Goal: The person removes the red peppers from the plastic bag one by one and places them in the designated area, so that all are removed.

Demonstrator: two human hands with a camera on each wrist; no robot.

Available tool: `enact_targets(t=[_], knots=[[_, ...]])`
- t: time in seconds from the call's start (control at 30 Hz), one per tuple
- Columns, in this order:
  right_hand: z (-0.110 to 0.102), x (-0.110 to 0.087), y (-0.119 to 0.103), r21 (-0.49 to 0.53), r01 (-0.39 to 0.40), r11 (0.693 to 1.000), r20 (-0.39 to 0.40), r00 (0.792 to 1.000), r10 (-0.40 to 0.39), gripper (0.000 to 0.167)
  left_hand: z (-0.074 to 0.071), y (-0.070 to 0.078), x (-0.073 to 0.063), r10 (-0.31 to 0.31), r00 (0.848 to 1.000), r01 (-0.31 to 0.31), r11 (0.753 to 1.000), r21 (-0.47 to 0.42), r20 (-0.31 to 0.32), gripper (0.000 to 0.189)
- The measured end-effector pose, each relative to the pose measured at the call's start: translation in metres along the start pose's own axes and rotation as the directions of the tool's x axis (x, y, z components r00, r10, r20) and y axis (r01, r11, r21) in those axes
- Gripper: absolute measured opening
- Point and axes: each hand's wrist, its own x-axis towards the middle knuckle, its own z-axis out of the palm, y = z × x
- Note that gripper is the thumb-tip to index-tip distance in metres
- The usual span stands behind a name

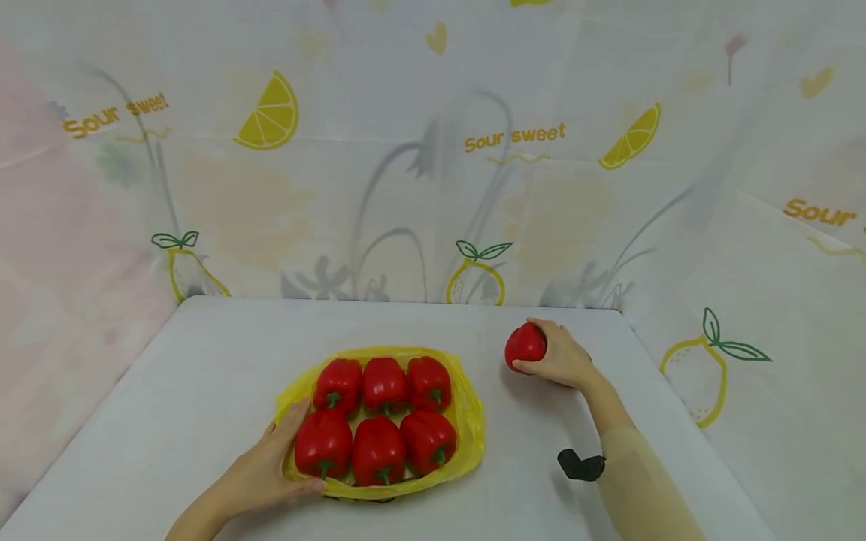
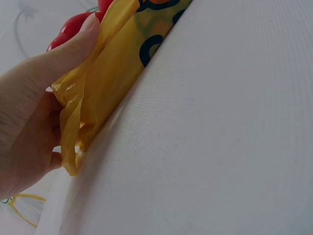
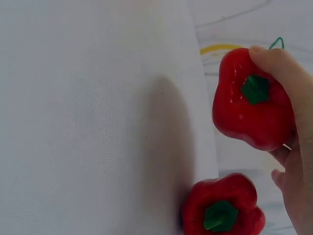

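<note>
My right hand (image 1: 561, 357) grips a red bell pepper (image 1: 525, 343) at the right of the table, thumb and fingers around its sides. In the right wrist view its green stem (image 3: 255, 89) faces the camera. Another red bell pepper (image 3: 222, 205) is below that hand; in the head view the hand hides it. Several red bell peppers (image 1: 379, 451) lie in two rows inside a wide-open yellow plastic bag (image 1: 472, 432). My left hand (image 1: 264, 469) holds the bag's left side, its thumb (image 2: 73, 51) over the edge and the fingers behind.
The white table (image 1: 169, 361) ends at a printed cloth wall (image 1: 406, 188) at the back, with cloth on both sides too. A small black device (image 1: 580, 466) is at the right wrist. Dark print (image 2: 150, 49) marks the bag's side.
</note>
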Motion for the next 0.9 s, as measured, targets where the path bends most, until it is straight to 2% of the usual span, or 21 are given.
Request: enact_targets(t=[0.33,0.57,0.9], knots=[[0.005,0.005,0.006,-0.021,0.011,1.0,0.017,1.0,-0.011,0.086,-0.001,0.0,0.001,0.007,1.0,-0.007,1.0,0.013,-0.004,0.118],[0.012,0.004,0.014,-0.061,0.065,0.996,0.025,0.998,-0.064,0.082,-0.001,0.001,0.0,0.015,1.0,-0.015,1.0,0.021,-0.004,0.117],[0.014,0.005,0.016,-0.125,0.108,0.986,0.069,0.993,-0.1,0.076,0.0,0.002,-0.001,0.006,1.0,-0.006,0.999,0.032,-0.012,0.117]])
